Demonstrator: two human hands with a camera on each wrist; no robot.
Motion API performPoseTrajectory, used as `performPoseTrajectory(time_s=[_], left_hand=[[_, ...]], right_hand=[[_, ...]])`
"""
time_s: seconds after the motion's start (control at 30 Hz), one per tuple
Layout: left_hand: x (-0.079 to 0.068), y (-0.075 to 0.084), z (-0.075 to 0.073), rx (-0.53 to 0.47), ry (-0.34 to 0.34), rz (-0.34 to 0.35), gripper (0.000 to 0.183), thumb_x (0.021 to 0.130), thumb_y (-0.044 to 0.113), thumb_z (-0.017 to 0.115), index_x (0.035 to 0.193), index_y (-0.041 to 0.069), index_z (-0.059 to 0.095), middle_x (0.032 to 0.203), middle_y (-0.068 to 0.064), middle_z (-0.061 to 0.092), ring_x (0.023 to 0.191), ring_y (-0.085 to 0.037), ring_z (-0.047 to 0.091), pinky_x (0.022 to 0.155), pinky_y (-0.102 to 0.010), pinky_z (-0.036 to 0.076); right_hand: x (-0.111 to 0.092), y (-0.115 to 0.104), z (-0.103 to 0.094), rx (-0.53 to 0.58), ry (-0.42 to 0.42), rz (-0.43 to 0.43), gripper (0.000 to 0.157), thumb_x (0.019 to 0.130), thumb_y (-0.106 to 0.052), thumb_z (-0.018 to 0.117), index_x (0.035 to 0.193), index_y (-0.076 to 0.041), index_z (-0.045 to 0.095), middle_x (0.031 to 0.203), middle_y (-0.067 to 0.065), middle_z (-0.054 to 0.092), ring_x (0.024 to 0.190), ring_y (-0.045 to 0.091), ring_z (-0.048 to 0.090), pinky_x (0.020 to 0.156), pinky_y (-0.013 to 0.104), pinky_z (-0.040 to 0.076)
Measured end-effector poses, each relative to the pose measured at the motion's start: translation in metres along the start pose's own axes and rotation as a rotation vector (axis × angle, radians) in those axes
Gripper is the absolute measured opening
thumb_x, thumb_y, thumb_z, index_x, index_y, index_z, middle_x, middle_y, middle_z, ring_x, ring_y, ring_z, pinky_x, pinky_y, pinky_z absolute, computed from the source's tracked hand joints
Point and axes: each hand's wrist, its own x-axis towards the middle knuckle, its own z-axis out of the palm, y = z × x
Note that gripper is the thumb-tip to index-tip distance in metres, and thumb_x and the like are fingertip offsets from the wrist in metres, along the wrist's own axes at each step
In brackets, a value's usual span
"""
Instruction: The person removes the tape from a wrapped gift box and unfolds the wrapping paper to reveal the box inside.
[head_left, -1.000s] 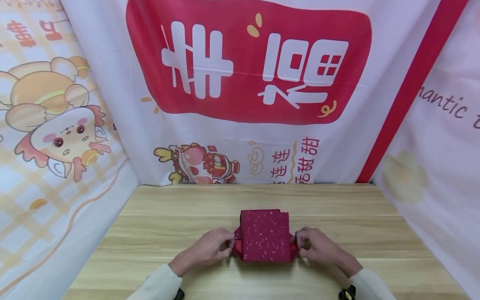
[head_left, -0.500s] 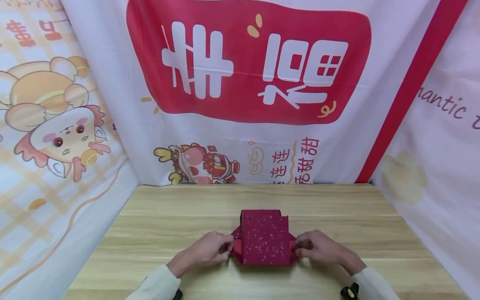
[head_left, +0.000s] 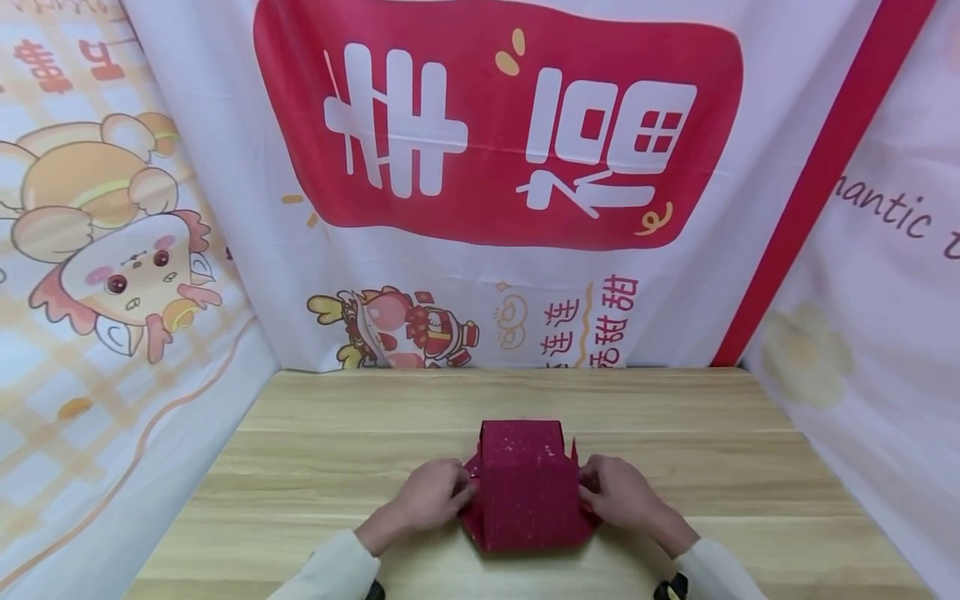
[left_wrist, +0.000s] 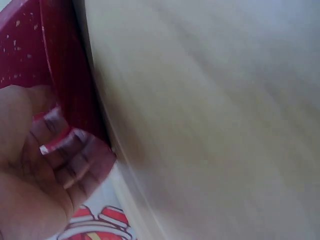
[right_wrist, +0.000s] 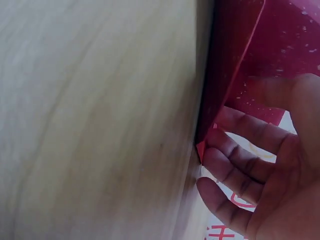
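A dark red paper box (head_left: 529, 505) with pale flecks sits on the table between both hands, its flaps spread at the left and right sides. My left hand (head_left: 431, 495) pinches the left side flap. In the left wrist view, the thumb of the left hand (left_wrist: 35, 165) lies by the flecked face, with the other fingers curled under the red flap (left_wrist: 75, 75). My right hand (head_left: 624, 497) holds the right side in the same way. The right wrist view has the fingers of that right hand (right_wrist: 265, 170) curled beneath a flap (right_wrist: 230, 65). A thin red tab (head_left: 574, 450) stands up beside the box.
The box lies on a light wood-grain tabletop (head_left: 337, 433). Printed white cloth (head_left: 420, 283) hangs behind the table's far edge, and more printed cloth (head_left: 187, 400) borders the left side. Both sleeves reach in from the near edge.
The near edge of the box has moved toward the body, and its front half has tilted downward and darkened. Both hands have shifted slightly inward along the side flaps.
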Motion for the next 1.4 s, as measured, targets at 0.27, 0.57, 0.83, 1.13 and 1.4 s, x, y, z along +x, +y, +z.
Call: performPoseTrajectory(time_s=[0.27, 0.57, 0.83, 1.13, 1.4], left_hand=[[-0.004, 0.014, 0.003, 0.131, 0.026, -0.060, 0.019, 0.077, 0.032, 0.078, 0.074, 0.018, 0.066, 0.073, 0.010, 0.051, 0.066, -0.005, 0.042, 0.052, -0.017, 0.037], [-0.007, 0.016, 0.003, 0.111, 0.002, -0.002, 0.017, 0.078, 0.026, 0.079, 0.092, 0.017, 0.074, 0.086, 0.005, 0.061, 0.077, -0.008, 0.051, 0.061, -0.018, 0.045], [-0.006, 0.005, -0.006, -0.074, -0.154, 0.074, 0.041, 0.067, 0.042, 0.087, 0.101, 0.021, 0.075, 0.107, 0.005, 0.065, 0.095, -0.008, 0.051, 0.085, -0.025, 0.049], [-0.007, 0.008, -0.002, -0.028, -0.186, 0.122, 0.035, 0.063, 0.033, 0.090, 0.089, 0.026, 0.067, 0.083, 0.019, 0.063, 0.077, 0.004, 0.050, 0.072, -0.015, 0.043], [-0.007, 0.003, -0.003, -0.144, -0.233, 0.120, 0.030, 0.071, 0.023, 0.087, 0.090, 0.019, 0.064, 0.073, 0.012, 0.055, 0.066, 0.003, 0.044, 0.061, -0.012, 0.042]], right_hand=[[-0.004, -0.006, 0.004, -0.035, 0.010, -0.016, 0.019, 0.072, -0.019, 0.079, 0.091, -0.018, 0.075, 0.080, -0.006, 0.056, 0.066, 0.006, 0.044, 0.054, 0.019, 0.038], [-0.007, -0.003, 0.001, 0.023, -0.045, -0.044, 0.022, 0.079, -0.017, 0.077, 0.102, -0.016, 0.076, 0.097, 0.001, 0.062, 0.083, 0.012, 0.054, 0.069, 0.027, 0.050], [-0.012, 0.006, -0.013, 0.234, -0.233, -0.151, 0.021, 0.080, -0.014, 0.076, 0.101, -0.015, 0.076, 0.115, 0.007, 0.056, 0.109, 0.026, 0.052, 0.096, 0.047, 0.046], [-0.012, 0.012, -0.014, 0.334, -0.312, -0.123, 0.024, 0.077, -0.011, 0.081, 0.098, -0.021, 0.076, 0.132, 0.016, 0.049, 0.128, 0.039, 0.041, 0.107, 0.069, 0.033], [-0.010, 0.014, -0.018, 0.376, -0.370, -0.164, 0.021, 0.084, -0.002, 0.070, 0.088, -0.023, 0.067, 0.134, 0.015, 0.048, 0.127, 0.040, 0.044, 0.104, 0.064, 0.041]])
